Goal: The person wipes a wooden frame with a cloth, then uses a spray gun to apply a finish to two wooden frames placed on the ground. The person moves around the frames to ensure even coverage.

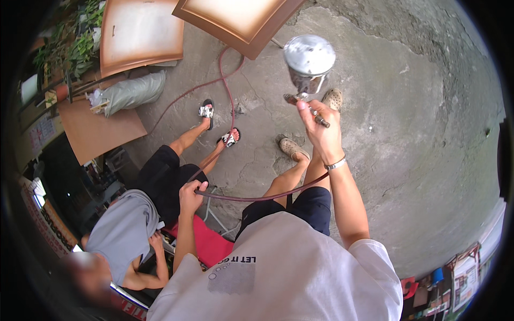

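My right hand [325, 131] is closed around the handle of a spray gun [306, 80], held out in front of me at the upper middle. A round metal cup with a whitish lid tops the gun. My left hand [190, 198], left of my body, grips a dark red air hose [257, 198]. From there one stretch of hose bows across my front toward my right wrist; its joint with the gun is hidden. Ahead stands a brown-edged panel [243, 40] with a pale centre. A second such panel [142, 35] is to its left.
On my left, a person in a grey top [120, 230] sits on a red seat [206, 241]. More hose loops over the concrete floor [407, 144]. A wrapped roll [136, 92] lies by a brown board [99, 128], with plants [77, 53] behind.
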Demonstrator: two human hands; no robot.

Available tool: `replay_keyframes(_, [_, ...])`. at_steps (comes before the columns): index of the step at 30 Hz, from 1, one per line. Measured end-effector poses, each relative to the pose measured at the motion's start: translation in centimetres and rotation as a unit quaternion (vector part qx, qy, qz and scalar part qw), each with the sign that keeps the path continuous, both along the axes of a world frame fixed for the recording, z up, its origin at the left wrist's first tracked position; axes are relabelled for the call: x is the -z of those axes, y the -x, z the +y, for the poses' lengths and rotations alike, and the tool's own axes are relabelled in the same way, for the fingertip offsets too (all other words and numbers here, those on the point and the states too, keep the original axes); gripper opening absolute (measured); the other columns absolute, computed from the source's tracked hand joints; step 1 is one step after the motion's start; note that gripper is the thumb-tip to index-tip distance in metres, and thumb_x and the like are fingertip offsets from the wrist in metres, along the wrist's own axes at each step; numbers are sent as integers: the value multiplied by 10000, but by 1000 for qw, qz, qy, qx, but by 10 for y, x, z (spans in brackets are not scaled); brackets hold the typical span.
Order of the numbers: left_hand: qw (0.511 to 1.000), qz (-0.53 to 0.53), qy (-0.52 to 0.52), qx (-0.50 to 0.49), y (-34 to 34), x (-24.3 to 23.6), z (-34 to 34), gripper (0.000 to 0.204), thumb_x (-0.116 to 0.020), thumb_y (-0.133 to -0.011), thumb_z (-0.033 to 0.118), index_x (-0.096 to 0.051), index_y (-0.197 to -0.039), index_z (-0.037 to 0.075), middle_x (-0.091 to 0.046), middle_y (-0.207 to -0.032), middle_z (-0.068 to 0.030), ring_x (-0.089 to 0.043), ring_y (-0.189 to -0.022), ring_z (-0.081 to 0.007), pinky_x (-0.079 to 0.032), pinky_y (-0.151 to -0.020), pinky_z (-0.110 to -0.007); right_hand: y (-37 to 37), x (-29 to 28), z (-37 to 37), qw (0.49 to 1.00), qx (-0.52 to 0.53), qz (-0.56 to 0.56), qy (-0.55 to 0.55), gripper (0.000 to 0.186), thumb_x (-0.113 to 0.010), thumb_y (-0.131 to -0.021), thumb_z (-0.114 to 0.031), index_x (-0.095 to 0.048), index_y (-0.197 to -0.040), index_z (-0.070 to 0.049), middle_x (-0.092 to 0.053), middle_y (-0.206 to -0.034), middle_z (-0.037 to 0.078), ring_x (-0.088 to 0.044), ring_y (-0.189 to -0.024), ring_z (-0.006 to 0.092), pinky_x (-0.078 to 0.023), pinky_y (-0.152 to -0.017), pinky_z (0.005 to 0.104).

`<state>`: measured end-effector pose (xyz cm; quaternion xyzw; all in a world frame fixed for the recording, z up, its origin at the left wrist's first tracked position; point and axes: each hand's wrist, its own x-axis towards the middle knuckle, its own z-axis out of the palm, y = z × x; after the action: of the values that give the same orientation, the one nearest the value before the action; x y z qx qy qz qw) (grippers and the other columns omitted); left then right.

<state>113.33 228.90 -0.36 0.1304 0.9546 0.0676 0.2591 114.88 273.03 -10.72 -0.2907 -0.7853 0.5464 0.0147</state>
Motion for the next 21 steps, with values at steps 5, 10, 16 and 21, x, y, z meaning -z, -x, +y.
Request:
replay_keyframes(5, [999, 5, -26, -41, -2, 18, 7, 398, -754, -888, 266, -528, -688, 7, -525, -623, -154, -529, -592, -369, -403, -568, -442, 46, -7, 62, 988, 140, 18, -56, 418, -664, -999, -371, -715, -884, 28, -575, -560, 113, -509, -497, 114, -404, -486, 319])
replay_keyframes(10, [992, -5, -48, -117, -16, 44, 16, 411, -749, -904, 286, -530, -698, 6, -522, -625, -156, -516, -566, -362, -380, -542, -441, 84, -44, 92, 977, 204, -10, -60, 503, -613, -1025, -428, -734, -953, 55, -572, -547, 9, -473, -458, 33, -326, -433, 234])
replay_keyframes(16, [989, 3, -67, -135, -24, 61, 18, 396, -740, -915, 290, -543, -700, 23, -516, -616, -146, -519, -564, -357, -384, -547, -446, 81, -40, 43, 996, 3, -83, -39, 317, -676, -996, -280, -720, -911, 23, -641, -627, 105, -518, -542, 80, -408, -512, 280])
replay_keyframes(21, [989, -11, -67, -133, -31, 60, 2, 373, -747, -902, 259, -540, -698, 24, -523, -631, -146, -532, -585, -363, -396, -567, -449, 65, -40, -6, 991, -110, -60, 54, 266, -707, -961, -246, -731, -973, 19, -663, -718, 156, -601, -563, 218, -484, -579, 336])
